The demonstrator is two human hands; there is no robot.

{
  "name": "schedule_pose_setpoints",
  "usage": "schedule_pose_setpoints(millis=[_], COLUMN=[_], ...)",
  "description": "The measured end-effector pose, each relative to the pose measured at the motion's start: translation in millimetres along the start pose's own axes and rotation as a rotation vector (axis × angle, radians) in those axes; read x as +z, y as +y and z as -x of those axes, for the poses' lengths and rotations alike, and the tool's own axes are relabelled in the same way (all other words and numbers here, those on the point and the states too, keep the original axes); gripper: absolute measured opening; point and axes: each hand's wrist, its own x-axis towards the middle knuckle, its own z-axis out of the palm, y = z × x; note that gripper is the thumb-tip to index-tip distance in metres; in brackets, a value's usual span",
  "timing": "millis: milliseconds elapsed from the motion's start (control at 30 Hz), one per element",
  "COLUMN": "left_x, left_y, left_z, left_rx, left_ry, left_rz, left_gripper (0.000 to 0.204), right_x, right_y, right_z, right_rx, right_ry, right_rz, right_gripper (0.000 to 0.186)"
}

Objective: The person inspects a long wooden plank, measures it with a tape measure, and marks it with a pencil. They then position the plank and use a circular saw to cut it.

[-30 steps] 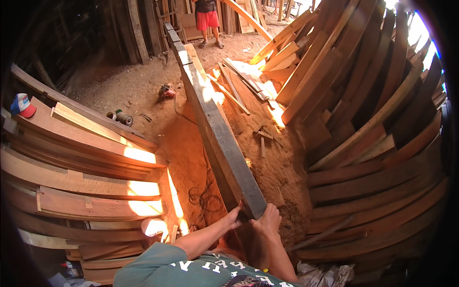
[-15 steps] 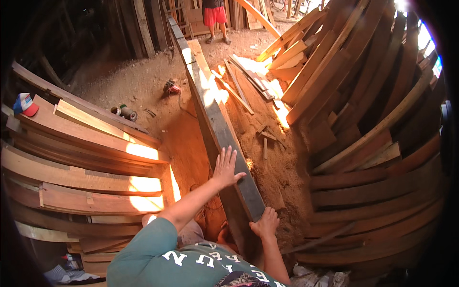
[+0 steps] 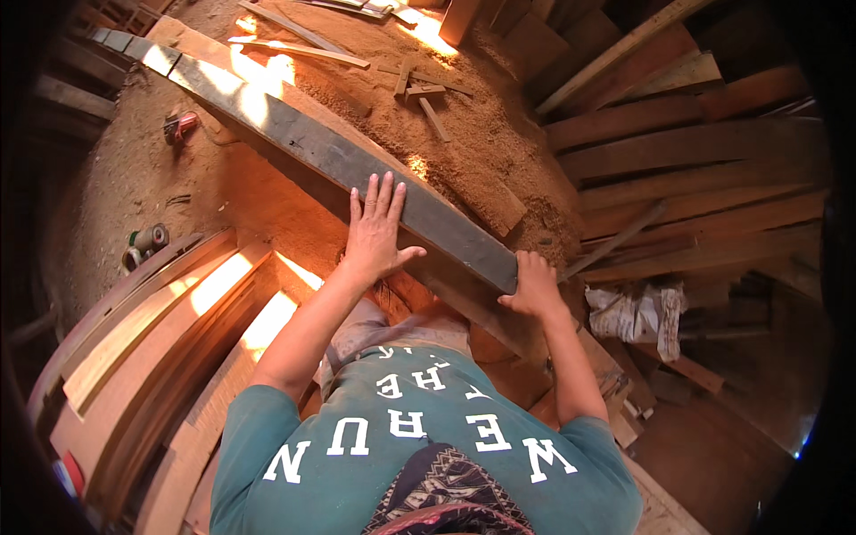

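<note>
Since steadiness seems needed, timber beam [image 3: 321, 153] is clasped at four o'clock by right hand [image 3: 537, 285], left hand [image 3: 373, 236] spread atop, empty!

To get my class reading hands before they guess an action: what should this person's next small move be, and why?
Probably curl the left hand over the edge of the long beam: it looks flat, with fingers spread, whereas the right hand is curled at the near end. That would likely steady the beam better.
</note>
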Motion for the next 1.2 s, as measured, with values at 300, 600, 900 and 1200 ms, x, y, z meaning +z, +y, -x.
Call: schedule_pose_setpoints(millis=[300,600,900,1200], left_x=[-28.9,-25.4,-133.3,-218.6], left_y=[-32.1,-72.1,-308.4,-561.4], left_z=[-2.5,-3.6,-16.4,-117.4], left_rx=[0.188,0.424,0.169,0.008], left_ry=[-0.172,-0.189,0.121,0.210], left_rz=[0.041,-0.182,0.367,-0.094], left_gripper=[0.108,0.079,0.027,0.110], right_x=[-84.7,-57.3,-64.4,-64.3], right_y=[-258.8,-357.8,-368.7,-362.3], right_z=[-135.8,-223.4,-225.0,-233.5], right_rx=[-0.261,-0.107,-0.071,-0.060], right_ry=[0.474,0.357,0.384,0.247], right_rz=[-0.236,-0.115,-0.092,-0.070], right_gripper=[0.099,0.108,0.100,0.116])
